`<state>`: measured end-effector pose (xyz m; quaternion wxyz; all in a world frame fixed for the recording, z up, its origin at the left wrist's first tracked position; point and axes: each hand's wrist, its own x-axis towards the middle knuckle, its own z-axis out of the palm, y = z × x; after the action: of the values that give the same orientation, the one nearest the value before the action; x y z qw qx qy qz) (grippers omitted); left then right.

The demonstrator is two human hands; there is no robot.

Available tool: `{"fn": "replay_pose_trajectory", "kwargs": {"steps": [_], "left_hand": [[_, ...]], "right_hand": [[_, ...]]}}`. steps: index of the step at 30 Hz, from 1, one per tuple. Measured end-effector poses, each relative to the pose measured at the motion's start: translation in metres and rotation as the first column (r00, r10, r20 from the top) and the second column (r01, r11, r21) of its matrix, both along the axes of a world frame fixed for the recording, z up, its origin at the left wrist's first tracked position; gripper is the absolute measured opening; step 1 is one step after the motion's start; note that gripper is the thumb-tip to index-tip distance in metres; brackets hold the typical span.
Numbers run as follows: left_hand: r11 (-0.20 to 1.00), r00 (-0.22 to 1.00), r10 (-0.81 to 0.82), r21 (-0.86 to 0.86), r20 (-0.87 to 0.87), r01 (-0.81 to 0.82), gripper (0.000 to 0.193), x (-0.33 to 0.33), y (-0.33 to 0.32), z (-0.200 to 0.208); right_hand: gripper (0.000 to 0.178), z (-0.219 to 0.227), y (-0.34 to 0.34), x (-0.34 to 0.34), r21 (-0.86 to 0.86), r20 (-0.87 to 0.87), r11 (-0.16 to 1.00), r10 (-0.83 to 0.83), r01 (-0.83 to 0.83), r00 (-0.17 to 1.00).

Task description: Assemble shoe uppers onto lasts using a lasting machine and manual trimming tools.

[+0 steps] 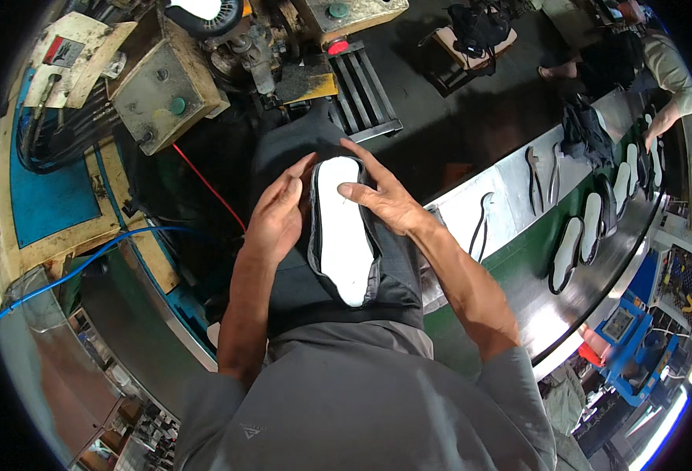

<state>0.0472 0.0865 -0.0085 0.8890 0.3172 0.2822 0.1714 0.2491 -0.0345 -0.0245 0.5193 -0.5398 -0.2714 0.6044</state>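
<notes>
A black shoe upper with a white insole (344, 235) facing up rests over my lap, its long side pointing away from me. My right hand (389, 200) grips its far right side, the thumb pressed on the white insole and the fingers round the dark edge. Along the far left side, my left hand (278, 218) holds the upper with its fingers curled; the fingertips are partly hidden behind the edge. The underside of the upper is out of sight.
A machine with a grey control box (161, 98) stands ahead on the left. To the right, pincers (534, 180) lie on a metal ledge (472, 216). Similar uppers (567, 247) line a green conveyor (519, 279). Another person's arm (676, 114) reaches in at far right.
</notes>
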Motion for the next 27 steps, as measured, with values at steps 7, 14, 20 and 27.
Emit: {"fn": "replay_pose_trajectory", "kwargs": {"steps": [7,14,20,27], "left_hand": [[0.868,0.934,0.084,0.485,-0.348,0.103,0.050,0.011,-0.019,-0.011],[0.943,0.980,-0.033,0.320,-0.195,0.095,0.059,0.014,-0.010,-0.015],[0.874,0.957,0.033,0.472,-0.289,0.113,0.066,0.015,-0.022,-0.032],[0.890,0.881,-0.204,0.295,-0.426,0.349,0.090,-0.033,-0.044,0.006]], "right_hand": [[0.097,-0.009,-0.004,-0.006,-0.066,0.065,0.998,-0.010,0.014,0.998],[0.092,0.001,0.003,-0.005,-0.092,0.075,0.995,-0.025,0.032,0.997],[0.101,-0.007,-0.005,-0.015,-0.121,0.068,0.990,-0.061,0.069,0.996],[0.093,0.016,-0.079,-0.055,-0.273,0.295,0.951,-0.063,0.147,0.953]]}}
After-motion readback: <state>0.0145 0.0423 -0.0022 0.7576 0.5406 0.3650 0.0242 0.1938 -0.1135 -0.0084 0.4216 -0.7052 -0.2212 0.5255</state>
